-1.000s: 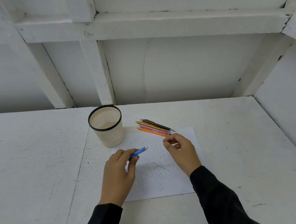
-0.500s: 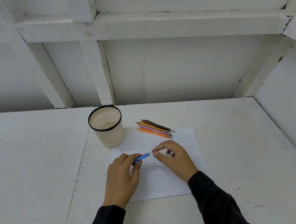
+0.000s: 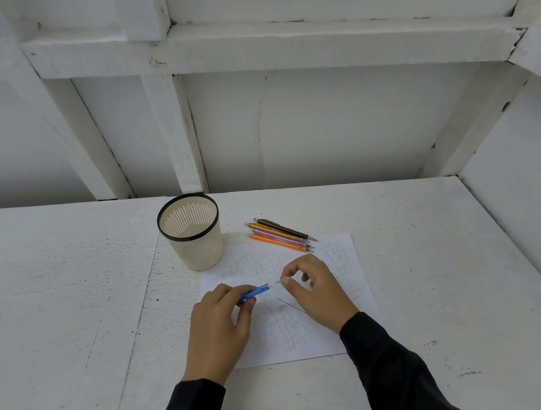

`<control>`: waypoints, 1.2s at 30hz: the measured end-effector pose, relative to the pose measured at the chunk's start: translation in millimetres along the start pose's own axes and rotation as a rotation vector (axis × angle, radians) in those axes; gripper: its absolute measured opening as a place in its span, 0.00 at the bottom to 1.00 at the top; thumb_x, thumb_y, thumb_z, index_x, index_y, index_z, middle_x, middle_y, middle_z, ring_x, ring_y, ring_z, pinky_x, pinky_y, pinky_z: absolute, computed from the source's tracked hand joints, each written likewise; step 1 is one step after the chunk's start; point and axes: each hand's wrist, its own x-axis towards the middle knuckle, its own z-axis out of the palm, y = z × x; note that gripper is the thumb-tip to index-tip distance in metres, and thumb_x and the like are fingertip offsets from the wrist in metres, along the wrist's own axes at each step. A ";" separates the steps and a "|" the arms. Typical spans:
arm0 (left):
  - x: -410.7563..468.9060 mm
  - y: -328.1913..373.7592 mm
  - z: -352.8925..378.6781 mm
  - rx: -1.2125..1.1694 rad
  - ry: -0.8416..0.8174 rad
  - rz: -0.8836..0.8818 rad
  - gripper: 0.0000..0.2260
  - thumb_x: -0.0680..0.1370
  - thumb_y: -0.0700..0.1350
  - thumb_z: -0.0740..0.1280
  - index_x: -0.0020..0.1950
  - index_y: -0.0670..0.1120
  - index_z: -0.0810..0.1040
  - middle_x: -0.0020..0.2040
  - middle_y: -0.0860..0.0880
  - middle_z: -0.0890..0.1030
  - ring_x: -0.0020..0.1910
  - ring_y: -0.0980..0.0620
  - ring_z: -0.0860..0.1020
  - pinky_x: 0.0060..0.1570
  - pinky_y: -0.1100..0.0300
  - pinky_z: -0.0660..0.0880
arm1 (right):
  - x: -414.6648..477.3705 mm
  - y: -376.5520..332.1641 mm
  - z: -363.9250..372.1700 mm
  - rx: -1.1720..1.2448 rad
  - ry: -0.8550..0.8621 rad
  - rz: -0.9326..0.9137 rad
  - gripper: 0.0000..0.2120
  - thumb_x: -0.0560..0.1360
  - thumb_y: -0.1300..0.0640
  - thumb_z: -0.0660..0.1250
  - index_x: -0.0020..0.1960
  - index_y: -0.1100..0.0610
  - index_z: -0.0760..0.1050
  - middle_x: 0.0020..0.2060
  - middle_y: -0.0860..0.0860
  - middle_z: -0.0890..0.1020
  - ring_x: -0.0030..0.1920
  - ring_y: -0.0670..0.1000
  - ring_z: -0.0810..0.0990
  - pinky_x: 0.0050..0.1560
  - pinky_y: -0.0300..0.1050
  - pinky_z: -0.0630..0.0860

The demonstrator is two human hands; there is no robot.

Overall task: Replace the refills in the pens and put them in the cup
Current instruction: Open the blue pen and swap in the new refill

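My left hand [image 3: 218, 325] pinches a blue pen barrel [image 3: 255, 291], its open end pointing right. Just right of that end, my right hand [image 3: 314, 288] holds a small pale piece, perhaps the pen tip or a refill end, between thumb and forefinger; a narrow gap separates it from the barrel. A thin dark refill [image 3: 291, 306] lies on the paper under my hands. A cream slotted cup [image 3: 194, 237] with a black rim stands empty behind my left hand. Several pens [image 3: 281, 235], orange, purple, yellow and black, lie side by side right of the cup.
A scribbled sheet of white paper [image 3: 345, 263] lies on the white painted table [image 3: 51, 302] under my hands. A white wall with wooden framing [image 3: 177, 131] closes the back, and a white side wall [image 3: 539, 221] stands at the right.
My right hand came down and left from near the pen pile to the barrel's open end. My left hand lowered the blue barrel slightly toward me.
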 end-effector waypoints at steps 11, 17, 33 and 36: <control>-3.0 -3.3 -3.7 -0.022 0.039 -0.102 0.12 0.75 0.48 0.69 0.57 0.47 0.81 0.46 0.52 0.81 0.42 0.54 0.74 0.48 0.55 0.77 | -8.5 14.3 31.7 -0.265 0.026 -0.056 0.09 0.78 0.52 0.62 0.53 0.53 0.78 0.53 0.48 0.76 0.54 0.45 0.68 0.49 0.29 0.66; -3.8 -0.6 -9.7 -0.075 0.016 -0.127 0.12 0.76 0.48 0.68 0.58 0.47 0.80 0.46 0.54 0.79 0.44 0.54 0.75 0.51 0.57 0.76 | -13.0 22.6 19.4 -0.664 0.147 -0.137 0.11 0.78 0.48 0.59 0.56 0.51 0.75 0.55 0.47 0.74 0.56 0.47 0.69 0.56 0.38 0.68; -11.6 21.5 -13.2 -0.623 -0.160 -0.286 0.08 0.77 0.52 0.65 0.55 0.59 0.78 0.52 0.61 0.80 0.53 0.63 0.76 0.49 0.73 0.67 | -17.9 -30.6 9.1 0.664 0.070 0.171 0.04 0.79 0.56 0.61 0.49 0.53 0.75 0.41 0.46 0.75 0.46 0.47 0.72 0.50 0.42 0.72; -11.9 25.8 -11.4 -0.660 -0.178 -0.301 0.09 0.76 0.53 0.65 0.56 0.58 0.78 0.54 0.59 0.80 0.55 0.59 0.77 0.51 0.72 0.67 | -19.2 -43.2 4.9 0.815 0.093 0.166 0.05 0.79 0.56 0.62 0.46 0.52 0.76 0.39 0.47 0.74 0.44 0.48 0.72 0.51 0.44 0.72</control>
